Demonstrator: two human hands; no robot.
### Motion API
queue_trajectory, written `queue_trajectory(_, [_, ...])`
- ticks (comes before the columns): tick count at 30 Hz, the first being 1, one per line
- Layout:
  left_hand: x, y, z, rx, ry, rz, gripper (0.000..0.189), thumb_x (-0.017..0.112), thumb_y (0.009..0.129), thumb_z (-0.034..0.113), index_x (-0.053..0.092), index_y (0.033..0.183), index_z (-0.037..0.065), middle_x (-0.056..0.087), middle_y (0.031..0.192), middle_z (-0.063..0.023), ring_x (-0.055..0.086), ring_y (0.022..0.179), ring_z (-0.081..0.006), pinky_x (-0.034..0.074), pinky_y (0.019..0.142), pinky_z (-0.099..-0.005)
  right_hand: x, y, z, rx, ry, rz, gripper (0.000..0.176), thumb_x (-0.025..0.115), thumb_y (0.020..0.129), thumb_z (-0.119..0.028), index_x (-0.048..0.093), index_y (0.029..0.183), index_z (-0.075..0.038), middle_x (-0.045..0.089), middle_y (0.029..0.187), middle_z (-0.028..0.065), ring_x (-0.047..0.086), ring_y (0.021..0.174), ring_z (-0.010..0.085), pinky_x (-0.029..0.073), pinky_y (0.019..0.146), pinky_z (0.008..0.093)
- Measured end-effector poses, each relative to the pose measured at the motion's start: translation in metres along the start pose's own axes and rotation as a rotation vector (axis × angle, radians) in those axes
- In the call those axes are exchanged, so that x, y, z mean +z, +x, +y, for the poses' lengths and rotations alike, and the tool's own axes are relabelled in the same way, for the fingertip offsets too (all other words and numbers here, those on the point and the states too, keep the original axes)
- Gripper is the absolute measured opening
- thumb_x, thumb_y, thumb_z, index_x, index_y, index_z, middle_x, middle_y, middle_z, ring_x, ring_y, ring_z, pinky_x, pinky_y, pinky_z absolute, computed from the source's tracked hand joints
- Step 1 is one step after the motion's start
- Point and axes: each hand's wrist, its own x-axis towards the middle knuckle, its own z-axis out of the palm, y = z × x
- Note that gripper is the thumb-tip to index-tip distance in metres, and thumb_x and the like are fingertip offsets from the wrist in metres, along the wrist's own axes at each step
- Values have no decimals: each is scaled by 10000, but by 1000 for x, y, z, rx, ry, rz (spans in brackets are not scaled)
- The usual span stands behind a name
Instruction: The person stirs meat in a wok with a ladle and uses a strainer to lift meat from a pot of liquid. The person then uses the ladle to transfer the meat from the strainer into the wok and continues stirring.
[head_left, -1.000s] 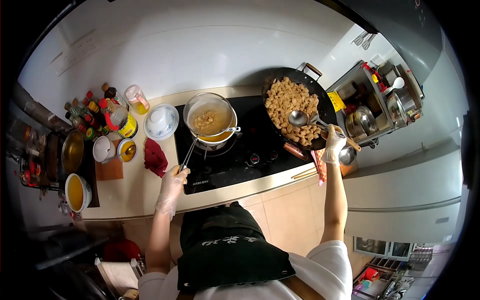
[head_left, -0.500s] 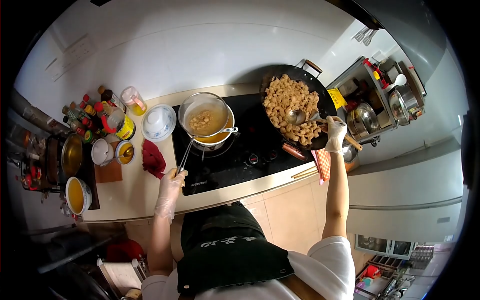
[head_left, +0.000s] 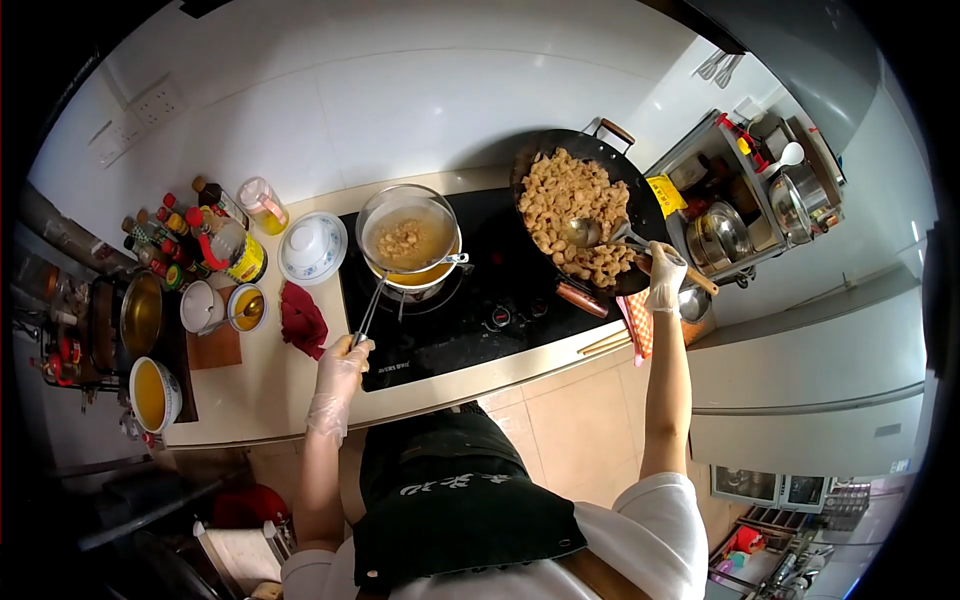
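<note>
My left hand, in a clear plastic glove, is wrapped round the handle of a mesh strainer. The strainer rests over a pot of yellowish liquid, and a few brown meat pieces lie in its mesh. My right hand, also gloved, grips the wooden handle of a ladle. The ladle's metal bowl sits among browned meat chunks in a large black wok. The palm side of each hand is hidden.
Pot and wok stand on a black cooktop. Left are a red cloth, a lidded bowl, sauce bottles and a bowl of yellow liquid. A checked cloth and chopsticks lie by the wok; a rack stands right.
The wok, ladle and right hand appear slightly further left in the view. The ladle bowl remains in the meat, and the left hand's hold on the strainer is unchanged.
</note>
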Motion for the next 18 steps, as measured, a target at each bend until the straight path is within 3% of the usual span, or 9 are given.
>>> queue_trajectory(7, [-4, 3, -6, 32, 42, 8, 213, 626, 883, 237, 649, 888, 26, 479, 586, 38, 382, 497, -54, 306, 460, -239, -23, -6, 28, 55, 281, 146, 87, 676, 804, -11, 593, 791, 12, 657, 765, 123, 660, 556, 203, 590, 510, 270])
queue_trajectory(9, [-4, 4, -7, 43, 36, 12, 215, 624, 882, 238, 650, 888, 25, 482, 588, 37, 386, 499, -57, 311, 464, -240, -27, -7, 31, 65, 273, 186, 104, 675, 826, -60, 587, 857, -13, 636, 785, 80, 662, 579, 202, 592, 571, 288])
queue_trajectory(18, [-2, 7, -8, 14, 42, -7, 200, 593, 903, 226, 650, 913, 35, 474, 585, 41, 363, 459, -47, 284, 427, -230, -25, -20, 0, -11, 232, 144, 114, 658, 840, -82, 616, 895, 8, 648, 820, 91, 662, 576, 204, 581, 577, 277])
